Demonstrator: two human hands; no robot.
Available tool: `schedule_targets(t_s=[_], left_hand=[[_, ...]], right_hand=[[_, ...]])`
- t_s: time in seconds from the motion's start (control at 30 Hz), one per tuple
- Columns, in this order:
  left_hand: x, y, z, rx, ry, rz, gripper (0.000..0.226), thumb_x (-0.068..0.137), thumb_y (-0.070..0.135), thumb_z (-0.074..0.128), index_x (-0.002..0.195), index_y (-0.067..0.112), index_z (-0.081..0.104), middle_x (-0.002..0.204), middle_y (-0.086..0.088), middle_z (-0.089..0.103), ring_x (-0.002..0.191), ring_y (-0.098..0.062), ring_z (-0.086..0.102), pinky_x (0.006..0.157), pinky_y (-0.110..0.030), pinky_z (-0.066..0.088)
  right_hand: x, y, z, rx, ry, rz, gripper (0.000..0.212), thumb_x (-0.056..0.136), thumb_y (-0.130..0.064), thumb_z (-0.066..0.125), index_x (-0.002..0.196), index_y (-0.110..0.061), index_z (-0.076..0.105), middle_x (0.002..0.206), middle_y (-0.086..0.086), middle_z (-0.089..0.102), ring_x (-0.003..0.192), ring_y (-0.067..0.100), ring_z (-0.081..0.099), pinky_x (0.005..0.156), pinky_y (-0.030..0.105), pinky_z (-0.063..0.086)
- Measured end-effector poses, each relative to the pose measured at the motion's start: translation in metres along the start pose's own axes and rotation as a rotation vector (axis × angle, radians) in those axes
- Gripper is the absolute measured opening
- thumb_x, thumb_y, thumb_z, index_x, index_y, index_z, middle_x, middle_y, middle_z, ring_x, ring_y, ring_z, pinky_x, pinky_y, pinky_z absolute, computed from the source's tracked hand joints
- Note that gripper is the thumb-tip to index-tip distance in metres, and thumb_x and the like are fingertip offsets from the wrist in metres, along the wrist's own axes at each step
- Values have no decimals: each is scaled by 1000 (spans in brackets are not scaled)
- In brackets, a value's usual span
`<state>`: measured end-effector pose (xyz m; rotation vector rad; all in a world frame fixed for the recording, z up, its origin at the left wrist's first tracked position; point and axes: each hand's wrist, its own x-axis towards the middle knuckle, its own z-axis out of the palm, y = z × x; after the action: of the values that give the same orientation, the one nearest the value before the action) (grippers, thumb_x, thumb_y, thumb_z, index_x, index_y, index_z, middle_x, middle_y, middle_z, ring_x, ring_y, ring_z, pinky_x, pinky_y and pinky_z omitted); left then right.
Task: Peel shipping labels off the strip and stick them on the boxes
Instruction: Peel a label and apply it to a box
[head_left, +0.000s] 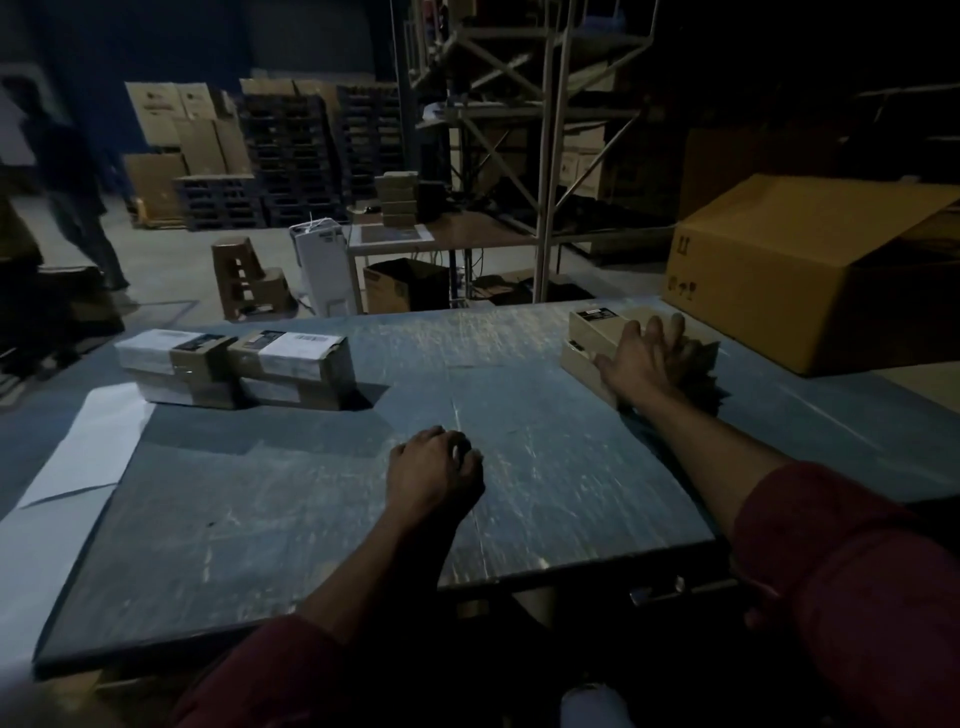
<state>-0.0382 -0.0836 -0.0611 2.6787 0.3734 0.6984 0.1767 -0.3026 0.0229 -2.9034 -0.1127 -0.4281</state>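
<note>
Small brown cardboard boxes (597, 332) sit in a little stack at the far right of the scratched grey table (311, 493). The right hand (641, 358) lies on that stack with its fingers straight and spread. The left hand (434, 467) rests on the middle of the table with its fingers curled in, holding nothing. Far to the left stand more brown boxes with white labels (239, 369) on them. White paper sheets (88, 447) lie at the left edge. A big open cardboard carton (810, 270) sits behind the right hand.
</note>
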Motion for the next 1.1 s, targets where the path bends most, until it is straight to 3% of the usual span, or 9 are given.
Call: schedule_targets(t_s=[0.1,0.27,0.47,0.57,0.67,0.77,0.83,0.97,1.1], left_hand=[[2,0,2,-15,9,-4,22,90,47,55,77,31,62,80,9,56,82,-20,63,71,-33,35],[3,1,1,-24,12,-7,22,88,49,56,74,32,58,77,8,56,77,-18,62,72,-33,42],[1,2,-3,-36,11,-29,24,86,49,58,72,30,61,77,7,59,75,-18,63,69,-31,46],[-1,4,-3,-118,45,-74,21,87,42,65,77,25,68,79,4,67,79,-22,68,69,-31,49],[1,-6,-14,-396,10,-217,27,90,33,74,112,18,77,107,-5,78,103,-25,73,90,-37,58],[-3,-22,-34,-676,48,-325,42,82,31,80,120,14,74,116,-11,75,107,-28,70,98,-38,56],[-9,-41,-53,-614,133,-363,34,89,27,78,121,17,74,114,-5,76,101,-17,68,91,-31,56],[-24,-95,-94,-483,281,-409,26,91,27,76,116,21,76,106,-2,78,92,-18,73,82,-45,63],[-45,-140,-138,-374,363,-435,15,90,24,78,106,21,79,98,0,79,84,-14,74,75,-31,59]], right_hand=[[2,-4,-1,-39,27,27,58,91,-46,62,139,-15,50,147,20,51,147,45,20,113,58,24],[2,-3,-11,-1,33,43,61,80,-42,73,131,-18,50,135,22,54,131,42,35,102,51,32],[-15,-14,-22,419,122,11,50,80,-26,78,120,-25,48,135,17,44,122,41,46,103,47,38],[-45,-28,-25,573,153,-98,48,81,-21,78,119,-28,49,129,8,46,114,30,52,88,35,42],[-76,-42,-20,726,84,-207,53,80,-23,85,122,-29,52,121,-1,45,107,16,47,81,30,34],[-104,-62,-13,841,5,-372,56,75,-22,89,119,-27,55,121,-2,54,106,12,51,79,29,41],[-121,-81,-8,886,-80,-453,57,72,-22,92,116,-29,56,121,-2,57,106,11,55,80,28,44],[-145,-129,8,954,-222,-566,56,67,-25,97,107,-37,59,122,-2,63,108,13,61,77,27,49],[-161,-170,19,967,-308,-673,56,66,-28,96,106,-43,61,120,-5,65,104,7,61,74,22,48]])
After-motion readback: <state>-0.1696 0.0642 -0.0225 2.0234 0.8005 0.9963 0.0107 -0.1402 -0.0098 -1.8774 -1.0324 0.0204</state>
